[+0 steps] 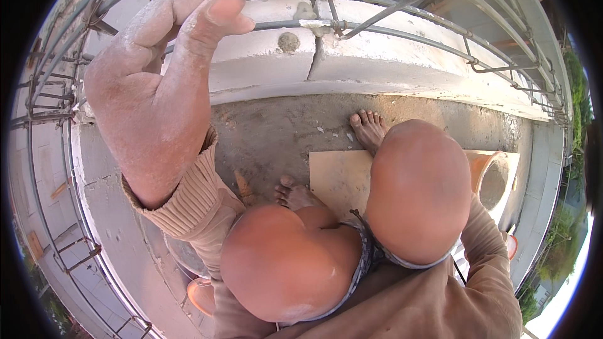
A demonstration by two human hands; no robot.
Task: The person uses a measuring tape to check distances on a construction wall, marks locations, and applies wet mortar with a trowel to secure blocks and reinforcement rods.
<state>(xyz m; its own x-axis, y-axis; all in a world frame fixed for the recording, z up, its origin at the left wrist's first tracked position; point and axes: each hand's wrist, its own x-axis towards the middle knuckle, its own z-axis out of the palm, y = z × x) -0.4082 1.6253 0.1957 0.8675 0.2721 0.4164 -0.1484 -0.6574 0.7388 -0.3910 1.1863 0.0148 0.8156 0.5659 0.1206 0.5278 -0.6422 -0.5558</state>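
Note:
My left hand (151, 91), dusted with pale powder, is raised at the upper left with its fingers bent. Its thumb presses toward the curled fingertips; whatever lies between them, if anything, is hidden. Behind the thumb runs a grey steel reinforcing bar (276, 24), above a row of white blocks (257, 59). I cannot tell whether the hand touches the bar. A grey mortar spot (289, 42) marks one block, beside a dark vertical joint. My right sleeve (487, 238) goes down past my right knee, and the right hand does not show.
Tied reinforcing cages line the left side (66, 169) and upper right (483, 19). My bare feet rest on the grey floor (270, 125), near a tan board (339, 176). An orange-rimmed bucket (493, 179) lies at the right; an orange rounded object (201, 295) sits lower left.

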